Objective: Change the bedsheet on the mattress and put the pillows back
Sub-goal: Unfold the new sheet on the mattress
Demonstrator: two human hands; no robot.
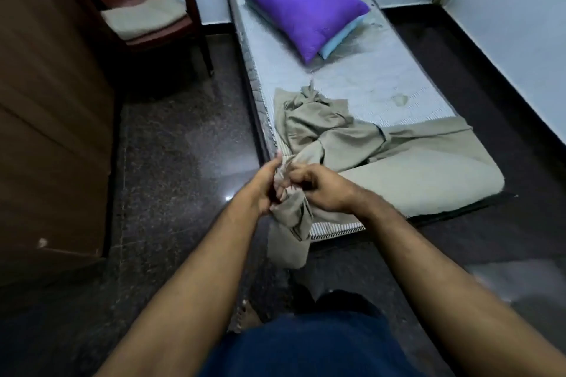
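A beige bedsheet (395,159) lies crumpled over the near end of a pale, narrow mattress (376,92) that sits low on the floor. Its far half is bare. At the mattress's near left corner, my left hand (265,185) and my right hand (321,188) both grip a bunched end of the sheet, and a tail of cloth hangs down below them. A purple pillow (301,1) rests at the head of the mattress on top of a light blue pillow (341,37), of which only an edge shows.
A dark wooden chair (144,9) with a pale cushion stands left of the bed's head. A brown wooden cupboard (52,119) fills the left side. Dark speckled floor (183,144) runs between them. White walls close the far and right sides.
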